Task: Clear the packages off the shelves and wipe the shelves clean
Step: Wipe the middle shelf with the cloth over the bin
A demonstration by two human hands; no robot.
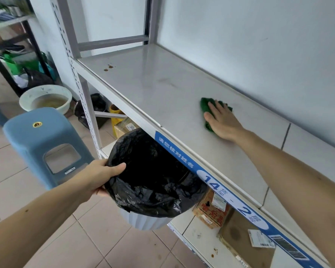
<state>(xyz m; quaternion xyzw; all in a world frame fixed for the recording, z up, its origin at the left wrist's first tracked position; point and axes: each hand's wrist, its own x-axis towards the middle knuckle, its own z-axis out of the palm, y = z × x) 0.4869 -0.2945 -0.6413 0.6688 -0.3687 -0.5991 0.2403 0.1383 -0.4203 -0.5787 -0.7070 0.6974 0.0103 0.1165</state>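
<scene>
A grey metal shelf (162,84) runs from upper left to lower right, bare of packages, with brown spots (108,68) near its far left end. My right hand (220,120) lies flat with straight fingers on a green cloth (205,105), pressing it onto the shelf near the wall. My left hand (101,175) grips the rim of a white bin lined with a black bag (153,176), held just below the shelf's front edge. On the lower shelf lie cardboard packages (211,211) and a flat brown box (238,235).
A blue plastic stool (45,140) stands on the tiled floor at left. Behind it sits a white basin of murky water (46,99). Black bags and a yellow container (114,115) crowd under the shelf's left end. A blue label strip (220,182) lines the shelf's edge.
</scene>
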